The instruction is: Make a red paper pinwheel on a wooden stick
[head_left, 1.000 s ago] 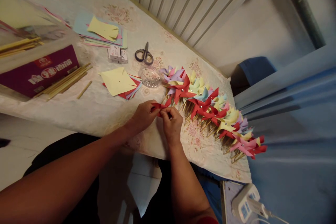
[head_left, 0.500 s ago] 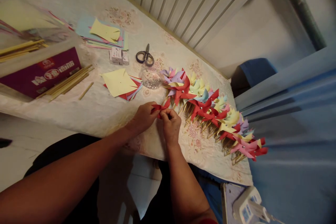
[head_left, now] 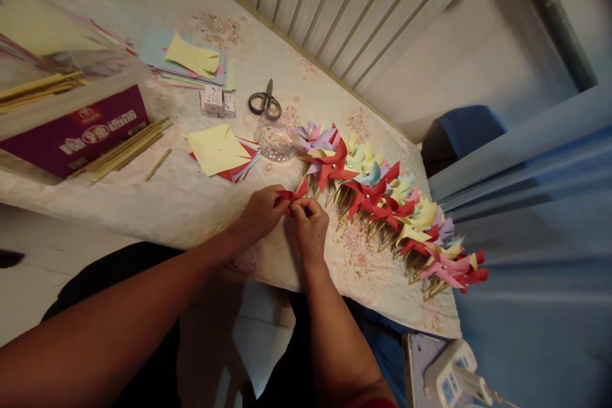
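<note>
Hands: two, both our own, side by side, fingertips nearly meeting.
Left hand (head_left: 262, 211): one; thumb and fingers pinch the left side of the red paper.
Right hand (head_left: 312, 226): one; thumb and forefinger press together on the near right edge of the same piece.
Red paper (head_left: 291, 194): one piece, folded; it lies between the two sets of fingertips, a pointed end standing up just beyond the grip. Our fingers hide its middle.
Pinwheels (head_left: 391, 210): we count more than eight in red, pink, yellow, purple and blue; overlap prevents an exact figure. They lie in a long row, from just beyond the grip away to its right.
Clear dish (head_left: 276, 142): one, with many small shiny pieces, too small for us to count; near, beyond the grip.
Scissors (head_left: 265, 102): one pair, beyond the dish.
Cut sheets (head_left: 217, 150): one pile, yellow on top, left of the grip and beyond it.
Small boxes (head_left: 217, 102): two that we can make out, farther out behind that pile.
Loose stick (head_left: 157, 164): one, well to the left of the grip.
Stick bundle (head_left: 127, 148): one, just past the loose stick, beside one purple-labelled container (head_left: 81, 131).
</note>
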`<state>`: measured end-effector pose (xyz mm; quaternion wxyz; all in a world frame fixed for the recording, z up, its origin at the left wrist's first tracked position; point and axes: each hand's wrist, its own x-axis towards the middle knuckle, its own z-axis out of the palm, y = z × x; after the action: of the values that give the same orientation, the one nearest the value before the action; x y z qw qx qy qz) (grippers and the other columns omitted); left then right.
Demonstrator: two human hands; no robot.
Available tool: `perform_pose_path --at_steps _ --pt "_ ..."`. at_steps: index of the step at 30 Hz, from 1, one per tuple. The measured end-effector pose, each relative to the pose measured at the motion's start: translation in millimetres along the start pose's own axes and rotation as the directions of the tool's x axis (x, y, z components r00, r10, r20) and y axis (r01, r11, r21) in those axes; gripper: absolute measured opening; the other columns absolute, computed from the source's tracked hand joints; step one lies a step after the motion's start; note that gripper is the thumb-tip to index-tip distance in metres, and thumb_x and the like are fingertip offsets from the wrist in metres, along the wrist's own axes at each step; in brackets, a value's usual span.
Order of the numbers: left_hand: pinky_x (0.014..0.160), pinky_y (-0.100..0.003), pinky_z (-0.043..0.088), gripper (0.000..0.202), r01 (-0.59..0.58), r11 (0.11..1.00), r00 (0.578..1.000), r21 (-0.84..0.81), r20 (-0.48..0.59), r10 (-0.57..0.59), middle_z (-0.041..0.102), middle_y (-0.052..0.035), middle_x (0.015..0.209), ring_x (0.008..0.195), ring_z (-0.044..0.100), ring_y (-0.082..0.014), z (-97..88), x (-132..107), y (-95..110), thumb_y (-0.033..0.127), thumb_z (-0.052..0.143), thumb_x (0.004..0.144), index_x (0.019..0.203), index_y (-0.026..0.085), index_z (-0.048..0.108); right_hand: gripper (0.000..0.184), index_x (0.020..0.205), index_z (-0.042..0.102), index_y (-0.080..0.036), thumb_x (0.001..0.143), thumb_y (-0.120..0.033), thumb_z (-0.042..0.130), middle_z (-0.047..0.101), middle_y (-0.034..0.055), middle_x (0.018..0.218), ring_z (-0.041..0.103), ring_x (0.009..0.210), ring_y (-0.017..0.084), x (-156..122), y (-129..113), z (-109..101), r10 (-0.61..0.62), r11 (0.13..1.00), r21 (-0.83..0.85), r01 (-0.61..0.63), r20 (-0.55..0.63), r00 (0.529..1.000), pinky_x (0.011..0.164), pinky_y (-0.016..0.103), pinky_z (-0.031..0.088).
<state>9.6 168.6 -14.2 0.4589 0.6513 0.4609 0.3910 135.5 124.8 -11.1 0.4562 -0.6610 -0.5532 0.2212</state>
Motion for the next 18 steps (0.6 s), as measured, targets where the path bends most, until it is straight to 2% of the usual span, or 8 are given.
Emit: perform_pose_path --at_steps 3,5,7,10,12,14,16,18 --pt "0.062 -0.028 0.035 0.014 -0.019 1.0 1.0 0.018 0.002 0.019 0.057 0.0004 0.064 0.062 0.051 -0.0144 0.2 0.4 -2.3 0.018 0.053 0.078 0.065 0.019 0.057 0.019 0.07 0.061 -0.02 0.087 -0.023 0.052 0.063 0.0016 0.073 0.057 0.074 0.017 1.2 -0.7 -1.3 -0.209 0.973 -0.106 0.207 -0.01 0.978 0.077 0.03 0.046" --pt "0.062 -0.028 0.035 0.014 -0.031 0.999 1.0 0.03 0.003 0.031 0.057 0.0006 0.064 0.062 0.051 -0.0142 0.3 0.5 -3.6 0.019 0.052 0.079 0.066 0.019 0.057 0.021 0.068 0.06 -0.02 0.088 -0.023 0.051 0.062 0.0024 0.073 0.056 0.076 0.018 1.8 -1.0 -1.6 -0.297 0.945 -0.146 0.293 -0.006 0.955 0.078 0.031 0.045" --pt "0.061 -0.027 0.036 0.015 -0.042 0.998 0.999 0.044 0.001 0.042 0.057 0.0009 0.064 0.062 0.051 -0.014 0.3 0.3 -4.2 0.02 0.051 0.08 0.066 0.019 0.057 0.021 0.068 0.06 -0.021 0.087 -0.024 0.052 0.062 0.0018 0.072 0.056 0.075 0.018 1.6 -0.7 -0.8 -0.254 0.961 -0.116 0.25 -0.02 0.967 0.077 0.031 0.045" --pt "0.061 -0.027 0.037 0.014 -0.054 0.996 0.999 0.065 -0.002 0.054 0.057 0.0011 0.064 0.062 0.051 -0.0141 0.1 -0.2 -4.2 0.021 0.051 0.08 0.068 0.019 0.058 0.017 0.071 0.062 -0.02 0.085 -0.026 0.054 0.063 -0.0002 0.071 0.057 0.07 0.016 0.4 0.6 1.5 -0.049 0.999 0.015 0.049 -0.021 0.999 0.071 0.028 0.047" --pt "0.061 -0.027 0.037 0.014 -0.063 0.996 0.998 0.063 -0.005 0.063 0.058 0.0014 0.063 0.062 0.052 -0.0141 0.3 -0.3 -4.5 0.021 0.051 0.079 0.068 0.019 0.058 0.016 0.072 0.062 -0.02 0.084 -0.026 0.055 0.064 -0.0008 0.07 0.057 0.068 0.016 -0.1 1.3 2.3 0.008 0.999 0.051 -0.007 -0.01 1.0 0.07 0.028 0.047" --pt "0.06 -0.027 0.037 0.014 -0.07 0.996 0.997 0.056 -0.004 0.071 0.057 0.0017 0.063 0.061 0.052 -0.0137 0.5 -0.2 -5.1 0.02 0.05 0.079 0.067 0.019 0.058 0.017 0.07 0.061 -0.02 0.085 -0.025 0.054 0.063 -0.0001 0.071 0.057 0.07 0.016 0.4 1.6 1.9 -0.083 0.997 -0.005 0.083 -0.021 0.996 0.072 0.029 0.046" --pt "0.061 -0.027 0.038 0.014 -0.074 0.996 0.997 0.052 -0.003 0.074 0.057 0.0013 0.064 0.062 0.052 -0.0136 0.6 0.1 -5.8 0.02 0.049 0.079 0.066 0.018 0.057 0.02 0.068 0.06 -0.021 0.086 -0.024 0.052 0.062 0.0012 0.071 0.056 0.074 0.018 1.5 1.5 1.1 -0.234 0.967 -0.104 0.231 -0.024 0.972 0.077 0.031 0.045" --pt "0.062 -0.027 0.038 0.015 -0.075 0.996 0.997 0.054 -0.005 0.075 0.057 0.0007 0.065 0.063 0.053 -0.0138 0.3 0.3 -5.9 0.02 0.049 0.079 0.066 0.018 0.057 0.022 0.067 0.058 -0.021 0.087 -0.024 0.051 0.061 0.0018 0.071 0.055 0.075 0.018 2.4 1.1 0.8 -0.31 0.94 -0.156 0.304 -0.012 0.951 0.079 0.033 0.044"
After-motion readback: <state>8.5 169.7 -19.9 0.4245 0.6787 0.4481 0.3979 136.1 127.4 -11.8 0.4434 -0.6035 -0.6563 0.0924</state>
